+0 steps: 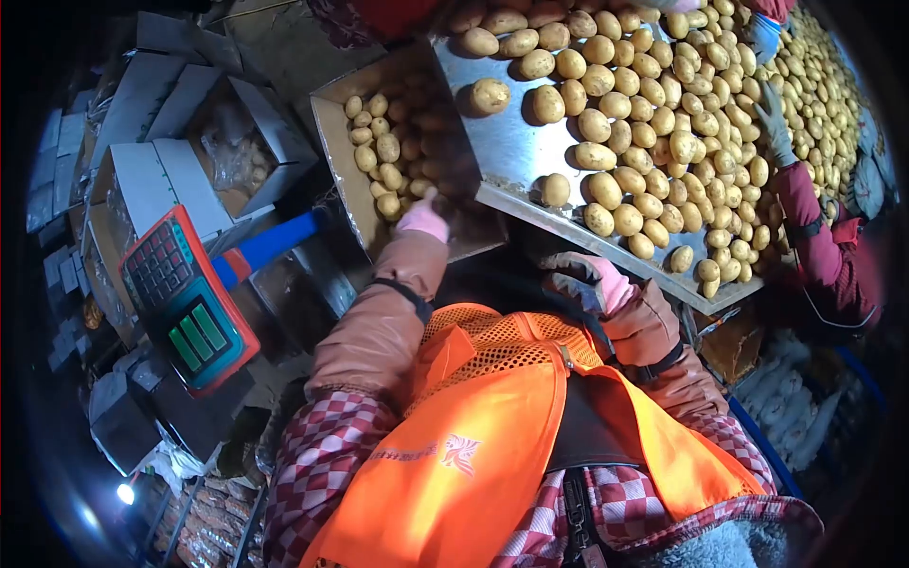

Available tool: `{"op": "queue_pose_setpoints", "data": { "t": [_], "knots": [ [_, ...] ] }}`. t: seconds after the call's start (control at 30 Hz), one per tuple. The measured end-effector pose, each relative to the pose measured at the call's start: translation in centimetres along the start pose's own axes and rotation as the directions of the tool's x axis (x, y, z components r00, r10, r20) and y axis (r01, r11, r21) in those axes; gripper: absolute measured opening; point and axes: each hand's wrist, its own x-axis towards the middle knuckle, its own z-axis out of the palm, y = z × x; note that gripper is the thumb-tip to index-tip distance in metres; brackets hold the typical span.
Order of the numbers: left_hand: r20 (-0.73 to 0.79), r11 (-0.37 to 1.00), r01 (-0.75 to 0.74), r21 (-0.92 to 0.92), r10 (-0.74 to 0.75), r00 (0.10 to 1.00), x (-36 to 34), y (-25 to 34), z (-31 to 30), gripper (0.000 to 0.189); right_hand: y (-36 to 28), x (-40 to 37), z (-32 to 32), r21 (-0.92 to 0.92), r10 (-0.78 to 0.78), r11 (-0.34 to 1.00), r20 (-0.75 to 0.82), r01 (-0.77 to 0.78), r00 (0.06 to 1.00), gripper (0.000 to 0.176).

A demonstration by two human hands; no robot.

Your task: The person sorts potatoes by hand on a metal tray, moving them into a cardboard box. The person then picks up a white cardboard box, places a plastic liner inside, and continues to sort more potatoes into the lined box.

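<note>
My left hand [423, 221], in a pink glove, reaches over the near side of a cardboard box [338, 170] of potatoes [387, 148]. Its fingers are mostly hidden in shadow, close to the potatoes at the near end; whether it grips one cannot be made out. My right hand [589, 282], in a pink and grey glove, hovers in front of my body, just below the metal table's edge [568, 225]. Its fingers are loosely bent and apart, with nothing seen between them. Many loose potatoes [628, 220] cover the table, thinning toward its left end.
A scale display with keypad [189, 298] stands on a blue post at left. Behind it are open white cartons [180, 180], one holding plastic-wrapped contents. At right, another person's gloved hand [776, 123] touches the potatoes; another gloved hand [763, 38] is farther back.
</note>
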Motion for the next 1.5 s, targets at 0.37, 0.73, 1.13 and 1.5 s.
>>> {"op": "queue_pose_setpoints", "data": {
  "t": [0.37, 0.73, 1.13, 1.5],
  "knots": [
    [0.032, 0.992, -0.122, 0.02, 0.121, 0.992, 1.4, -1.4, -0.7, 0.059, 3.6, 4.4, 4.5, 0.183, 0.06, 0.981, 0.046, -0.068, 0.997, 0.038],
    [-0.047, 0.832, -0.452, -0.321, 0.462, 0.885, -3.9, -6.3, -3.6, 0.027, -2.6, 7.8, 7.1, 0.585, -0.006, 0.795, 0.271, -0.159, 0.963, 0.053],
    [-0.559, 0.691, -0.17, -0.702, -0.388, 0.732, 3.6, -23.5, 5.4, 0.038, -3.1, 3.6, -5.7, 0.848, -0.385, 0.472, -0.049, 0.242, 0.922, 0.09],
    [0.169, -0.284, 0.104, -0.953, -0.215, 0.962, 2.1, -17.7, 8.4, 0.055, -3.3, -1.6, -0.5, 0.536, -0.052, 0.821, 0.411, -0.195, 0.91, 0.07]
  ]
}}
